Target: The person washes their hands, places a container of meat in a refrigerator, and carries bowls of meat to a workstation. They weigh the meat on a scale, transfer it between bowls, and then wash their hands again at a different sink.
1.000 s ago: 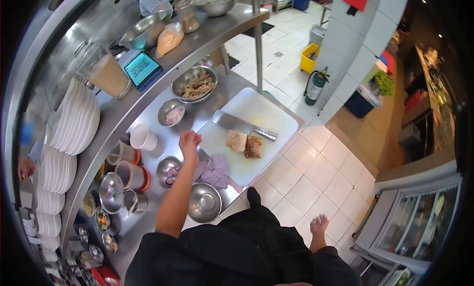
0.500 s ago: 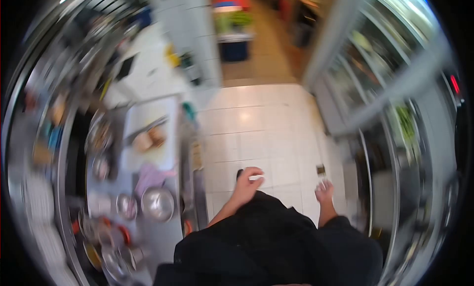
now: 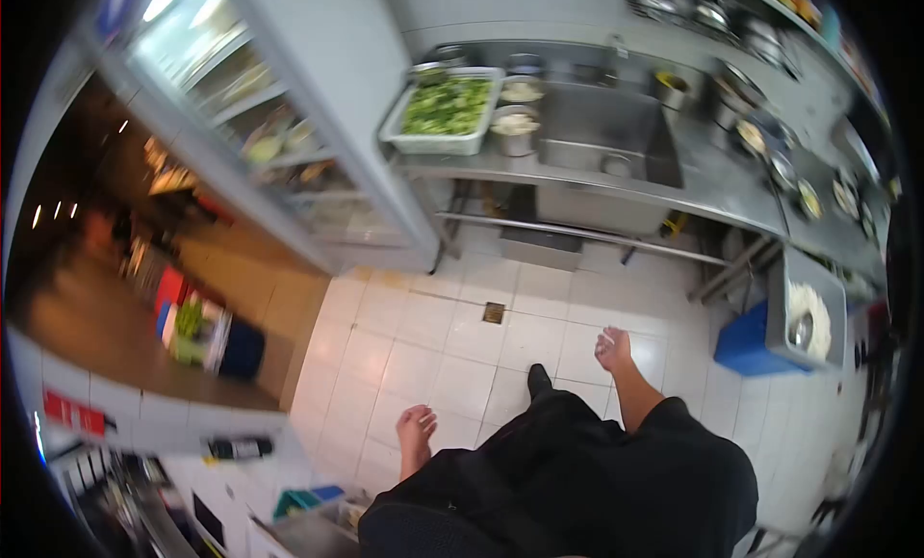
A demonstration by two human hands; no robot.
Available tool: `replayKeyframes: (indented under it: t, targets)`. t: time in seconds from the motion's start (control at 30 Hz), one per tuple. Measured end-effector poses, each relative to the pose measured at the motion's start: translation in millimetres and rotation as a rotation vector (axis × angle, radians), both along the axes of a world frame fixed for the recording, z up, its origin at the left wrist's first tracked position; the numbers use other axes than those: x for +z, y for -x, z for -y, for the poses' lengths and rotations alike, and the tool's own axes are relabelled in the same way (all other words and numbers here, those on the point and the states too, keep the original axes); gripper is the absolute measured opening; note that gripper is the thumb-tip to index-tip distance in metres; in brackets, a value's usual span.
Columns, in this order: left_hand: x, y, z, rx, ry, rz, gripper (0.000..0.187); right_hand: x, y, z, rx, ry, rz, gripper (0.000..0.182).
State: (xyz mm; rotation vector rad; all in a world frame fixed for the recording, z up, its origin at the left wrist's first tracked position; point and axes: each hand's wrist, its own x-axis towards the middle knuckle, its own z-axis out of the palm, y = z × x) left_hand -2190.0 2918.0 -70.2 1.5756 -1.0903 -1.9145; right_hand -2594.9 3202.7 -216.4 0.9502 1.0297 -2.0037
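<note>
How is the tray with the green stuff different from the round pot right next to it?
The tray of greens is rectangular, wide and shallow; the pot is round, smaller and deeper. The tray is heaped with chopped green leaves; the pot holds something pale. The tray sits farther from the sink; the pot stands right beside it. Both are shiny metal, resting on the same steel counter.

White tiled floor (image 3: pixel 452 351) (kitchen) below steel counter (image 3: pixel 712 187).

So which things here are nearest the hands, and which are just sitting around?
Nearest the hands:
left hand, empty, over the floor tiles
right hand, empty
shoe

Sitting around:
tray of greens
sink
blue bin
</note>
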Motion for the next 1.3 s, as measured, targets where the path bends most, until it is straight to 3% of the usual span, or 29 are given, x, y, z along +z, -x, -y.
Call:
replayKeyframes:
  t: [0.1, 0.17, 0.27, 0.33, 0.4, 0.5, 0.63, 0.7, 0.77, 0.83, 0.93, 1.0, 1.03, 1.1, 1.17, 1.2, 1.23, 1.3]
  targets:
    - [0.1, 131.3, -10.1, -0.244, -0.042, 0.044, 0.021, 24.5, 65.6, -27.8, -0.215, 0.167, -0.100, 0.031]
    - [26.3, 215.5, -23.7, -0.565, 0.063, -0.113, 0.023, 91.2, 107.2, -21.9, -0.231, 0.194, -0.163, 0.031]
    - [42.3, 326.6, -32.7, -0.724, 0.117, -0.128, 0.032, 117.5, 186.1, -18.0, -0.231, 0.332, -0.301, 0.030]
    - [32.6, 387.6, -26.4, -0.847, 0.169, -0.152, 0.047, 141.6, 229.2, -12.2, -0.292, 0.558, -0.431, 0.028]
    - [31.6, 446.3, -12.8, -0.893, 0.182, -0.169, 0.052, 168.4, 270.0, -1.5, -0.326, 0.579, -0.440, 0.028]
    - [27.1, 543.2, 18.7, -1.045, 0.173, -0.263, 0.065, 170.9, 328.0, -1.7, -0.369, 0.616, -0.458, 0.028]
    - [63.3, 724.0, 30.3, -1.299, 0.351, -0.490, 0.077, 178.0, 402.0, -9.4, -0.493, 0.590, -0.469, 0.030]
    - [85.9, 820.5, 27.0, -1.389, 0.599, -0.513, 0.079, 177.1, 434.7, -18.0, -0.520, 0.573, -0.489, 0.032]
    - [110.8, 909.3, 22.1, -1.460, 0.528, -0.420, 0.079, 180.9, 462.9, -24.2, -0.498, 0.613, -0.502, 0.031]
    - [119.6, 993.7, 20.0, -1.405, 0.692, -0.391, 0.082, 173.5, 491.1, -22.5, -0.509, 0.597, -0.484, 0.028]
    - [71.2, 1131.5, 38.4, -1.231, 0.888, -0.252, 0.083, 146.2, 545.1, -4.2, -0.483, 0.581, -0.423, 0.029]
    - [79.6, 1166.5, 40.4, -1.206, 0.740, -0.220, 0.080, 130.6, 570.2, 27.0, -0.522, 0.635, -0.336, 0.028]
    - [87.2, 1190.1, 42.6, -1.165, 0.608, -0.213, 0.077, 118.0, 587.2, 37.3, -0.387, 0.564, -0.265, 0.027]
    - [55.5, 1228.4, 52.9, -1.166, 0.645, -0.179, 0.076, 109.0, 605.6, 60.0, -0.341, 0.575, -0.193, 0.024]
    - [26.4, 1261.6, 60.1, -1.067, 0.848, -0.176, 0.076, 75.6, 634.4, 78.0, -0.025, 0.612, -0.231, 0.030]
    - [33.6, 1269.0, 63.5, -1.199, 0.635, -0.161, 0.076, 79.3, 649.0, 88.9, -0.014, 0.620, -0.230, 0.030]
    - [32.7, 1276.4, 64.4, -1.186, 0.639, -0.154, 0.076, 88.9, 660.5, 98.9, -0.002, 0.581, -0.180, 0.027]
    - [19.8, 1273.3, 65.7, -1.270, 1.081, -0.012, 0.078, 95.4, 682.2, 117.1, 0.031, 0.542, -0.100, 0.025]
